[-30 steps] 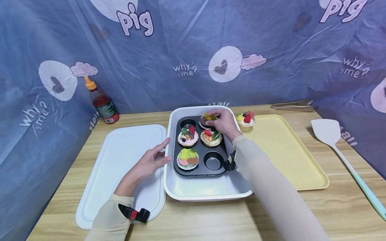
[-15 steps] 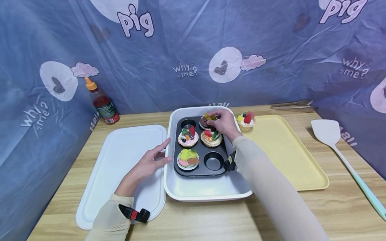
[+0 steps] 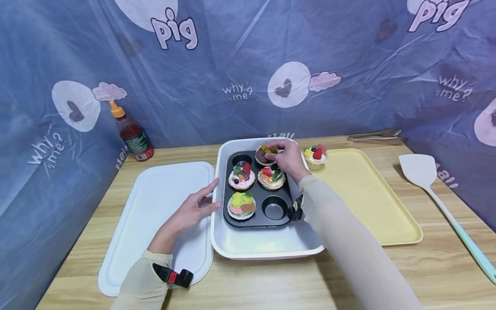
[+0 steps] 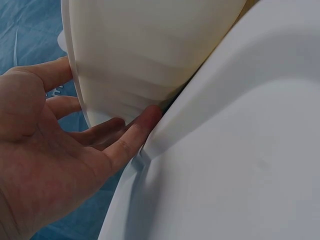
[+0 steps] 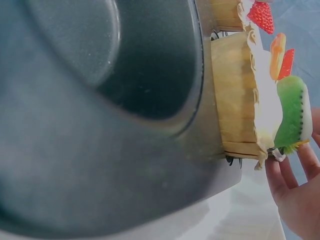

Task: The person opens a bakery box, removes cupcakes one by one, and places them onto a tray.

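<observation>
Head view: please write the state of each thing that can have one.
Muffin tin: two cups visibly empty.
White container: uncovered.
Sauce bottle: standing, orange top on.
Far-right cupcake: upright.
Spatula: lying flat.
Tongs: lying down.
Left hand: touching the container.
Right hand: pinching chocolate cupcake.

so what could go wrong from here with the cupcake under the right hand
The right hand curls its fingers around the round chocolate-brown cupcake with yellow topping, so squeezing might disturb that topping. The round cream cupcake with red and green fruit sits right beside that hand in the dark grey, six-cup muffin tin, so it could get knocked. The left hand only touches the white rectangular tub, so a bump might shift it.
</observation>
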A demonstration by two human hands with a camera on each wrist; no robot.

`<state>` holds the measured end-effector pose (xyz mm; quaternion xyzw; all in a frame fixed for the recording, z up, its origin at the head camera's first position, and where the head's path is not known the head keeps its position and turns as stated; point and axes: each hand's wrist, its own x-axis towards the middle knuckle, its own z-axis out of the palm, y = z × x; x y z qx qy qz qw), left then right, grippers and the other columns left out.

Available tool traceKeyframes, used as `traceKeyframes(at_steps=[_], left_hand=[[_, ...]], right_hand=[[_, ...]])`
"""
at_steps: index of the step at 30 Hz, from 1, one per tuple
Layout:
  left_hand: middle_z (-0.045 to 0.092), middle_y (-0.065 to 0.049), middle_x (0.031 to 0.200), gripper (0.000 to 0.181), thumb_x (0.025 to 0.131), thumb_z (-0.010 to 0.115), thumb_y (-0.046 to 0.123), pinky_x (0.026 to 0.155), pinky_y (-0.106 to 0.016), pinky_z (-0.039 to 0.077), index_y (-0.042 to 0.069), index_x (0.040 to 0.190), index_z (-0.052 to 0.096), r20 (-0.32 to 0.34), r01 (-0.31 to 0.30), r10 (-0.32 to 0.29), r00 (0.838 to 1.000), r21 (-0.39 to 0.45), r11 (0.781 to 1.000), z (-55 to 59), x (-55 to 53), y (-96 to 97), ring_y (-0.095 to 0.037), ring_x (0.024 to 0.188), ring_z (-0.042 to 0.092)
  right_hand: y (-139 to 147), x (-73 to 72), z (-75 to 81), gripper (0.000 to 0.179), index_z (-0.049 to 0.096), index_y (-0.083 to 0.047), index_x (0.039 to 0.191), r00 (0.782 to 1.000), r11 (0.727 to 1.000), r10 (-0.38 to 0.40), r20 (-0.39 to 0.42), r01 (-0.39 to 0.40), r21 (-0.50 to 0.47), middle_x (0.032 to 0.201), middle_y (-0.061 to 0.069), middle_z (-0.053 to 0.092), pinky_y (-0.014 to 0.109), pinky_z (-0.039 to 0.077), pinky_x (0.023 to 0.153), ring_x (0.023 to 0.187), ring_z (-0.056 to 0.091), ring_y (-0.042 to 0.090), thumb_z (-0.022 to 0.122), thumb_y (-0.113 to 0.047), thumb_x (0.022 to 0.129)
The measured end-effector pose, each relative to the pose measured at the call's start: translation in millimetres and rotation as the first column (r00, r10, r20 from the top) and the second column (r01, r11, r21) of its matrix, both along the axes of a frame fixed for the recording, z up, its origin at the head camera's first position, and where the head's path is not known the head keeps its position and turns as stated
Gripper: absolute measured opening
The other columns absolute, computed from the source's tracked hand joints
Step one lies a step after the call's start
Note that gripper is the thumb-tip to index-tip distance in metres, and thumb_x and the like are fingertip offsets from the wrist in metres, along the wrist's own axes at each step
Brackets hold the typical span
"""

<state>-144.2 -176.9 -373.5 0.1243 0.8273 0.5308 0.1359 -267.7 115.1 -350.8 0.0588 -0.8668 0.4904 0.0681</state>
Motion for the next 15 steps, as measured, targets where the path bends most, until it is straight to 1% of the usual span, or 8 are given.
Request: traceKeyframes(at_steps=[4,10,15], left_hand=[[0.025,-0.018,0.166,0.072,0.100,0.064,0.020,0.099,-0.040,0.051,0.016,0.161,0.026,0.011,-0.007,0.007,1.000,-0.005,1.000,-0.6,0.0,0.4,-0.040,0.132,0.052],[0.025,-0.018,0.166,0.071,0.100,0.063,0.020,0.099,-0.043,0.051,0.017,0.161,0.026,0.014,-0.012,0.012,1.000,-0.018,1.000,-1.1,0.3,-1.3,-0.041,0.133,0.050],[0.025,-0.017,0.166,0.072,0.100,0.064,0.022,0.101,-0.044,0.051,0.017,0.161,0.026,0.014,-0.008,0.008,1.000,-0.017,1.000,-0.2,0.4,0.6,-0.041,0.134,0.050]], right_hand=[[0.7,0.4,0.0,0.024,0.077,-0.004,0.111,0.999,1.000,-0.005,-0.032,0.004,-0.029,0.124,0.014,0.069,0.045,0.048,0.100,0.117,0.060,0.030,0.079,-0.006,0.087],[0.1,2.1,0.8,0.025,0.077,-0.006,0.112,0.999,0.998,-0.017,-0.029,0.015,-0.065,0.126,0.013,0.069,0.046,0.045,0.107,0.120,0.058,0.030,0.078,-0.007,0.088],[3.6,5.4,4.3,0.027,0.076,-0.006,0.114,0.998,0.993,-0.042,-0.045,0.037,-0.109,0.125,0.014,0.068,0.046,0.045,0.108,0.121,0.058,0.031,0.078,-0.006,0.087]])
